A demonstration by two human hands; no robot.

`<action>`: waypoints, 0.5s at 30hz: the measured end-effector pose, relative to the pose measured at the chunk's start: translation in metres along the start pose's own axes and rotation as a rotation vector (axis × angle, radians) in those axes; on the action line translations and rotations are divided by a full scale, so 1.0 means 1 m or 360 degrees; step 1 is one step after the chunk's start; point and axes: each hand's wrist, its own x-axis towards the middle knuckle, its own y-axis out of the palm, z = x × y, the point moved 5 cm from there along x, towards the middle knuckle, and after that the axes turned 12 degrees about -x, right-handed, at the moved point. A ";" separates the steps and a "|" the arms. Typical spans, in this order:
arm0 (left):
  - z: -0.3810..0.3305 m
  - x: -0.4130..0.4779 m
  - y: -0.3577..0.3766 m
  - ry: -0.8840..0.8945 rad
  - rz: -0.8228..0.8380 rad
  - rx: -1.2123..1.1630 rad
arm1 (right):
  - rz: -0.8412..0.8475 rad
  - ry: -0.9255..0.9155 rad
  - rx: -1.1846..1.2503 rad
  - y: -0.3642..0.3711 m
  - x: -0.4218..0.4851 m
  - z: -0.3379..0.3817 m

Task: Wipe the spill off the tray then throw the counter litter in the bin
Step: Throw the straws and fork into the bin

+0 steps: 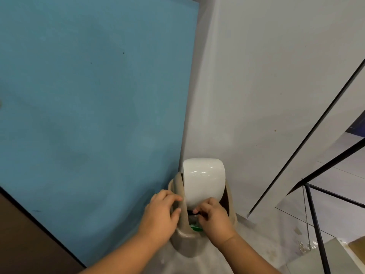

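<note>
A beige bin (182, 237) with a white swing lid (204, 180) stands on the floor in the corner. The lid is tipped back and the dark opening shows below it. My left hand (160, 212) rests on the bin's left rim with fingers spread over its edge. My right hand (212, 216) is at the opening with its fingers curled; whether it holds anything I cannot tell. Something green (195, 228) shows inside the bin just under that hand. No tray or counter is in view.
A blue panel (94, 107) fills the left side next to the bin. A pale wall (266, 86) runs behind it. Black metal frame legs (316, 220) stand at the right over a stained floor (272, 252).
</note>
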 end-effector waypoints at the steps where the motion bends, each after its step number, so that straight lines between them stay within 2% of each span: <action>1: 0.005 -0.002 -0.004 -0.0021 -0.0035 -0.0036 | 0.0064 -0.0009 -0.0051 0.006 0.002 0.001; 8: 0.027 -0.016 -0.025 -0.0105 -0.0119 -0.0032 | 0.0277 0.0008 -0.0365 0.019 0.012 0.015; 11: 0.031 -0.018 -0.029 -0.0107 -0.0126 -0.0025 | 0.0350 -0.0094 -0.0691 0.028 0.017 0.008; 13: 0.032 -0.019 -0.031 -0.0104 -0.0132 -0.0035 | 0.0381 -0.0049 -0.0631 0.031 0.019 0.004; 15: 0.033 -0.019 -0.032 -0.0110 -0.0134 -0.0044 | 0.0527 -0.0010 -0.0420 0.037 0.017 0.003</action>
